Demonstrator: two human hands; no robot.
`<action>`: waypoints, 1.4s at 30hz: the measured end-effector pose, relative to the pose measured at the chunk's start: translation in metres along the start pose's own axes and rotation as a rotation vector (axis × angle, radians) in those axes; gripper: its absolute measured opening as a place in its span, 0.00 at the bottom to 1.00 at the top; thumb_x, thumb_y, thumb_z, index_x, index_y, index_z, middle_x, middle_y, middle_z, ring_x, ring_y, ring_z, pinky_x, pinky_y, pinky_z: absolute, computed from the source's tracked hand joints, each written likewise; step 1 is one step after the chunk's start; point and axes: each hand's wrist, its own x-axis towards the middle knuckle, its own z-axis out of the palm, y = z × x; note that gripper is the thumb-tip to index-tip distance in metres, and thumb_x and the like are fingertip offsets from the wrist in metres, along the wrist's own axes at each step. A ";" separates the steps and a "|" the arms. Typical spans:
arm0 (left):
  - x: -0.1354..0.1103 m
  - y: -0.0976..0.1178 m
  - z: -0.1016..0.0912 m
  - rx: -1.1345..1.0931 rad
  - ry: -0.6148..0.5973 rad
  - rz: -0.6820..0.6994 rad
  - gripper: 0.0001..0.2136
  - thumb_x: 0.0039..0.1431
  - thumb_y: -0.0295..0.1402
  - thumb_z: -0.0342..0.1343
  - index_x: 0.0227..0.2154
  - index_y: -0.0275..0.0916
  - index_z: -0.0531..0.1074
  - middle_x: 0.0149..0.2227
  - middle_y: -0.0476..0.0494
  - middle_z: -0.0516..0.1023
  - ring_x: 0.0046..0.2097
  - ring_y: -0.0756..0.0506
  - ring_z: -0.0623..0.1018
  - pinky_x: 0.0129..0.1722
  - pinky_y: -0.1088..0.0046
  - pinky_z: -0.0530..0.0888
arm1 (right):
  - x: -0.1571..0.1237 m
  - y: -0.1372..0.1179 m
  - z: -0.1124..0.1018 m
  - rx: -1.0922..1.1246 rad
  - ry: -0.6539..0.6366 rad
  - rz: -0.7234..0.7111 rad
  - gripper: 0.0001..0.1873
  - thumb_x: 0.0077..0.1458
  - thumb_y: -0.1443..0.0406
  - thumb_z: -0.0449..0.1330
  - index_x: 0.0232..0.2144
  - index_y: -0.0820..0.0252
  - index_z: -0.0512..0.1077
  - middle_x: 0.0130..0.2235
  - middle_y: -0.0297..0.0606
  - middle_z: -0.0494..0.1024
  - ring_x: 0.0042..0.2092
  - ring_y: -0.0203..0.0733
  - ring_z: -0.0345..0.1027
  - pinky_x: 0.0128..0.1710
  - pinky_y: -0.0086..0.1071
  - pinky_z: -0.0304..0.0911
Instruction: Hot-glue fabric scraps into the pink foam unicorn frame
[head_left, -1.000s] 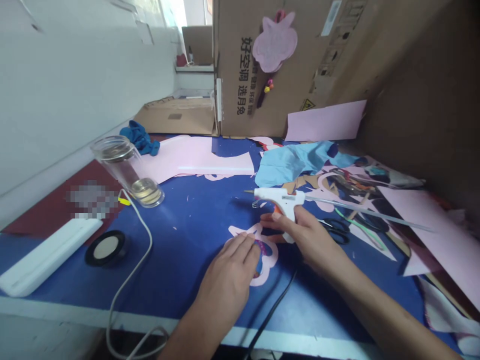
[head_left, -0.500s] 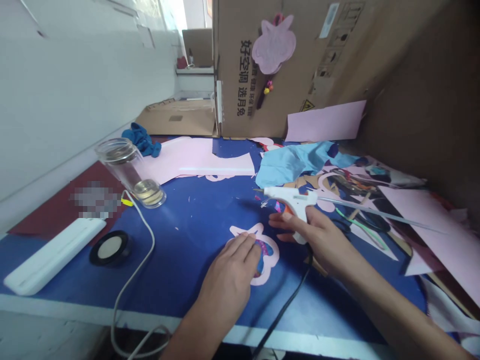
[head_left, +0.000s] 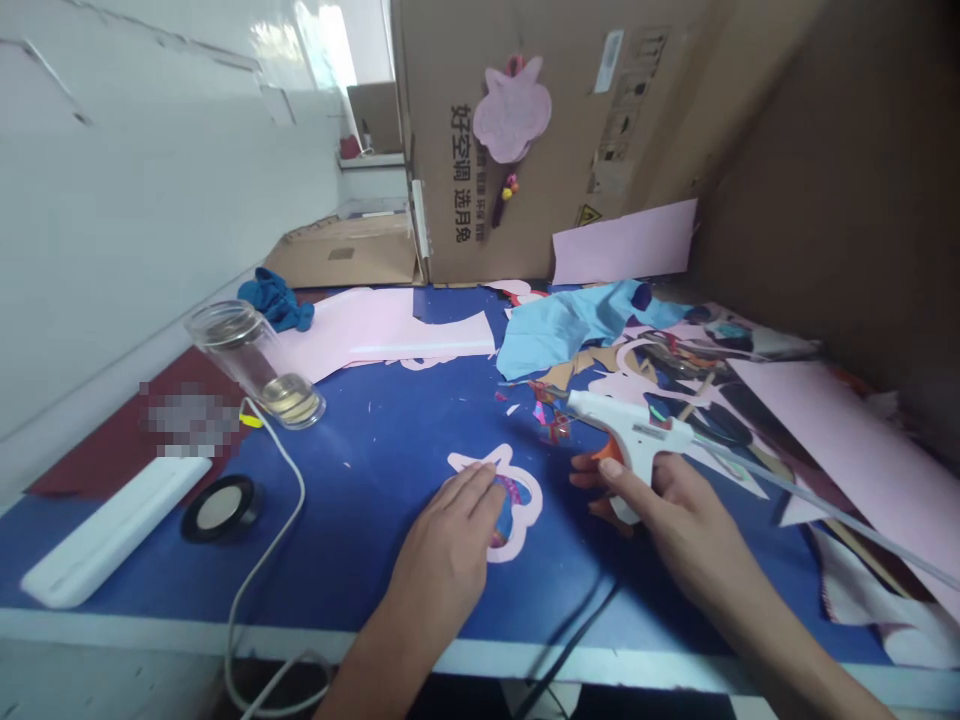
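Pink paper cutout flat on the blue worktop, just under the left hand, a looped outline around a patch of shiny purple and blue material, partly covered by the fingers. Left hand spread and pressing down on it, palm low, fingertips on the patch and the pink edge. Right hand to the right of the cutout and apart from it, curled around the grip of a white glue gun, thumb along the top, fingers wrapped beneath near an orange trigger. Nozzle pointing left toward small shiny scraps, with a long clear glue stick out the back and a black cord running off the near edge.

Upright on the cardboard box, black Chinese characters, legible as 好空调 选月兔, plus a small yellow warning triangle and a pink felt shape. Further left, a glass tumbler lying on its side, a white cable, a tape roll and a white bar. Beside the tumbler, a blurred patch, unreadable, on a dark red sheet. Pile at the right overlapped, its pieces hard to make out.
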 end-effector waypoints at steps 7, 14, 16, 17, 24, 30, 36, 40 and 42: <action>-0.001 -0.002 -0.001 0.015 -0.018 0.013 0.26 0.62 0.14 0.45 0.59 0.36 0.75 0.66 0.34 0.76 0.67 0.37 0.76 0.65 0.52 0.78 | -0.002 -0.002 0.004 0.023 0.006 -0.013 0.27 0.55 0.44 0.73 0.44 0.59 0.78 0.48 0.50 0.87 0.44 0.55 0.84 0.36 0.40 0.80; -0.001 -0.002 -0.003 0.061 -0.020 0.010 0.27 0.61 0.14 0.44 0.60 0.35 0.74 0.69 0.33 0.73 0.68 0.36 0.75 0.66 0.52 0.77 | 0.000 0.004 0.003 0.037 -0.040 -0.030 0.30 0.55 0.43 0.72 0.47 0.59 0.78 0.49 0.50 0.86 0.44 0.53 0.83 0.39 0.41 0.80; -0.002 -0.003 -0.002 0.071 0.008 0.019 0.27 0.61 0.15 0.44 0.59 0.34 0.75 0.68 0.33 0.74 0.68 0.36 0.75 0.66 0.53 0.77 | 0.000 0.005 0.003 0.053 -0.034 -0.045 0.29 0.56 0.43 0.72 0.46 0.59 0.78 0.49 0.49 0.86 0.43 0.52 0.83 0.37 0.40 0.79; -0.002 -0.003 -0.002 0.070 0.025 0.024 0.27 0.61 0.15 0.45 0.59 0.34 0.75 0.67 0.34 0.75 0.68 0.36 0.75 0.66 0.53 0.77 | 0.000 0.005 0.002 0.062 -0.030 -0.051 0.29 0.56 0.43 0.72 0.46 0.59 0.78 0.48 0.50 0.86 0.42 0.52 0.83 0.37 0.40 0.79; -0.001 -0.004 -0.008 0.064 0.114 0.004 0.24 0.64 0.17 0.46 0.57 0.37 0.77 0.66 0.35 0.77 0.66 0.38 0.77 0.66 0.54 0.77 | 0.003 -0.001 0.003 0.104 -0.085 -0.021 0.28 0.57 0.43 0.71 0.45 0.60 0.78 0.47 0.50 0.86 0.42 0.51 0.83 0.36 0.38 0.78; -0.015 0.010 -0.019 0.093 0.100 0.047 0.19 0.68 0.20 0.45 0.53 0.35 0.77 0.62 0.33 0.80 0.63 0.37 0.80 0.62 0.54 0.81 | 0.022 -0.021 0.019 0.056 -0.186 -0.037 0.18 0.64 0.51 0.68 0.47 0.57 0.77 0.50 0.48 0.86 0.51 0.53 0.82 0.44 0.38 0.79; -0.034 0.026 -0.018 0.097 0.022 0.059 0.22 0.65 0.18 0.46 0.56 0.36 0.76 0.63 0.36 0.79 0.64 0.37 0.79 0.62 0.52 0.81 | 0.047 -0.030 0.057 0.119 -0.362 0.002 0.09 0.63 0.59 0.67 0.42 0.57 0.77 0.49 0.46 0.86 0.51 0.53 0.83 0.42 0.38 0.79; -0.037 0.028 -0.015 0.086 0.008 0.045 0.23 0.64 0.18 0.46 0.57 0.36 0.76 0.62 0.37 0.81 0.64 0.37 0.80 0.61 0.51 0.81 | 0.067 -0.024 0.066 0.093 -0.374 0.017 0.09 0.59 0.61 0.70 0.40 0.59 0.78 0.47 0.48 0.87 0.49 0.54 0.83 0.44 0.41 0.80; -0.038 0.028 -0.015 0.081 0.010 0.034 0.22 0.65 0.19 0.46 0.57 0.37 0.76 0.62 0.38 0.81 0.63 0.37 0.80 0.61 0.52 0.82 | 0.076 -0.023 0.062 0.083 -0.331 0.004 0.10 0.59 0.61 0.71 0.40 0.58 0.78 0.48 0.47 0.86 0.52 0.54 0.82 0.45 0.41 0.80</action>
